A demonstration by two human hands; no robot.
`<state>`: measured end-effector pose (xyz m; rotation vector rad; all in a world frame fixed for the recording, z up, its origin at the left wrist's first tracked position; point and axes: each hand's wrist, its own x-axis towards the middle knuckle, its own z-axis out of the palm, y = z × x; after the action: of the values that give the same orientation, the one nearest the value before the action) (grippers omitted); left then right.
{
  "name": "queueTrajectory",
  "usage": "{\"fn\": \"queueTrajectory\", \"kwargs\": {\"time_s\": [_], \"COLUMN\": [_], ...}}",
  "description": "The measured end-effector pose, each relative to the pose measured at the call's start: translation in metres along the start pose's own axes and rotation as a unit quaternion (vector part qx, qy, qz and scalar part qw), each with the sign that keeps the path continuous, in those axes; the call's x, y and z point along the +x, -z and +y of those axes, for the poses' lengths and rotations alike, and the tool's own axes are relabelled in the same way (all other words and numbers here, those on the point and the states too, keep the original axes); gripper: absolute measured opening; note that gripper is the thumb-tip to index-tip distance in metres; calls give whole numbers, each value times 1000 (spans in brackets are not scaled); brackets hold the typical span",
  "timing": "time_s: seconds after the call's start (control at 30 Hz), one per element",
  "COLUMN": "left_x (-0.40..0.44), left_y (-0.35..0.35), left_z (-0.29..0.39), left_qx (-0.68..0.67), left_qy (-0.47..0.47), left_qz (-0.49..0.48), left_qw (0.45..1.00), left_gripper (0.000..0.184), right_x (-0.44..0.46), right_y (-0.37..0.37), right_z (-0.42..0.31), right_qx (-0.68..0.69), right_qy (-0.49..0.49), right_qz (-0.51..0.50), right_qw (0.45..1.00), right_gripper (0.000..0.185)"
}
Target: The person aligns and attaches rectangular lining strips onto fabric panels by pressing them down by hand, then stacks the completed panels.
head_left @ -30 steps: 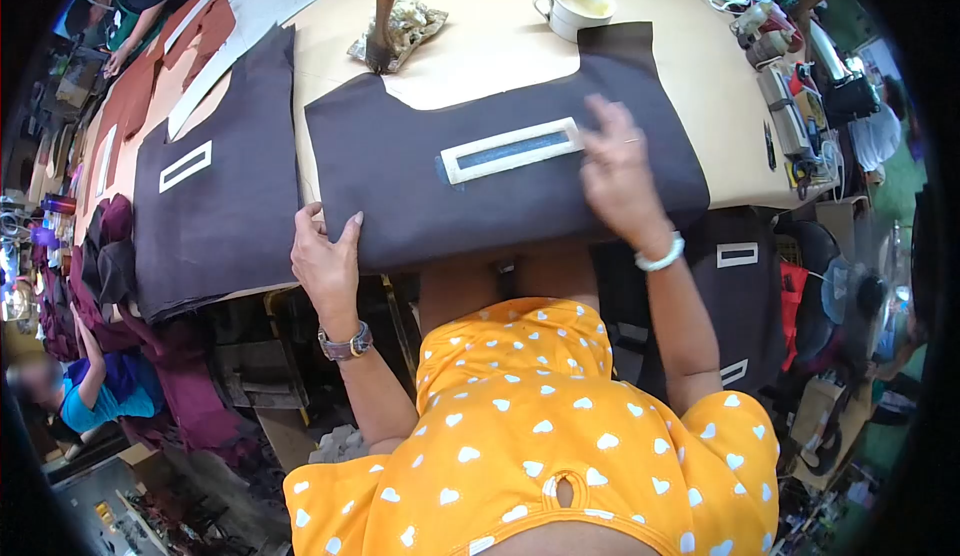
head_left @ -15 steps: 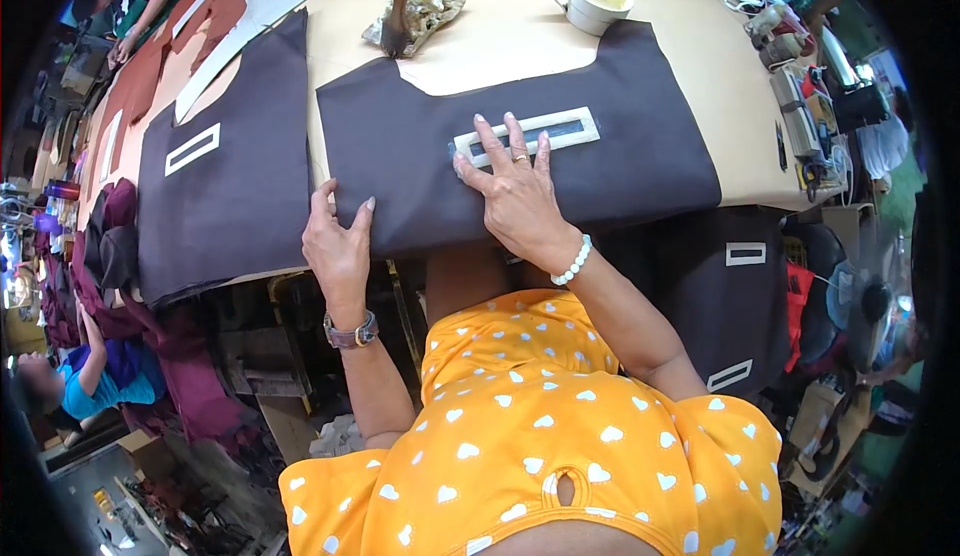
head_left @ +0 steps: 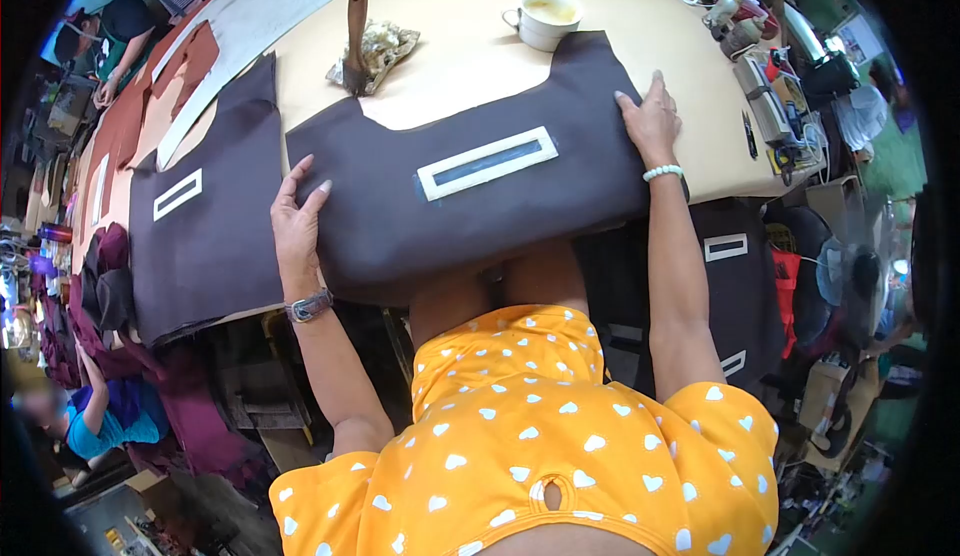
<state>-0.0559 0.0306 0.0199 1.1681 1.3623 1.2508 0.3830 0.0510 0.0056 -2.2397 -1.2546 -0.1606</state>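
Note:
A dark fabric or leather piece (head_left: 380, 226) lies in front of me over the table's front edge, with a pale rectangular frame (head_left: 487, 163) stuck on it around a bluish strip. My left hand (head_left: 297, 221) is at its left edge, thumb on the piece and fingers apart. At the right edge rests my right hand (head_left: 652, 126), thumb on the piece and the other fingers spread beyond it. Behind the piece stand a white cup (head_left: 546, 22) with yellowish contents and a wooden-handled brush (head_left: 357, 36) leaning on a whitish clump (head_left: 385, 53).
Another dark piece (head_left: 210, 246) with a pale frame lies at left. Rust-coloured pieces and a grey sheet (head_left: 260, 16) are behind it. Tools and bottles line the table's right side. More dark pieces hang at lower right (head_left: 730, 296). Two people are at far left.
My right hand has moved from the pale frame to the right edge of the dark piece. My left hand stays at the left edge. The view has shifted slightly.

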Motion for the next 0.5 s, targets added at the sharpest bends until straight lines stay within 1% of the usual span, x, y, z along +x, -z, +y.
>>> {"fn": "queueTrajectory", "kwargs": {"time_s": [0.07,0.1,0.17,0.2,0.3,0.33,0.43,0.47,0.5], "left_x": [8,10,11,10,-9,-9,-19,-23,-29], "left_y": [-1,-2,-3,-3,-8,-3,-1,-1,0], "left_z": [0,1,5,9,40,38,37,35,32], "left_qx": [3,5,84,122,51,43,82,93,104], "left_qy": [9,14,-62,-101,-166,-180,-199,-197,-195], "left_qz": [-30,-44,-34,-29,56,69,82,67,51], "left_qw": [1000,999,994,987,983,980,973,974,974], "left_gripper": [41,40,41,41,43,44,43,44,46], "right_x": [8,12,17,14,5,2,-11,-15,-22], "right_y": [-11,-14,-19,-11,3,9,13,22,31], "right_z": [1,-1,-5,-13,-18,-18,-8,-2,5], "right_qx": [59,82,128,174,313,337,304,369,419], "right_qy": [37,32,23,10,28,25,45,-6,-27], "right_qz": [5,-12,-47,-32,88,78,80,-11,-42], "right_qw": [998,996,990,984,945,938,948,929,907], "right_gripper": [56,55,54,51,50,58,69,79,79]}}
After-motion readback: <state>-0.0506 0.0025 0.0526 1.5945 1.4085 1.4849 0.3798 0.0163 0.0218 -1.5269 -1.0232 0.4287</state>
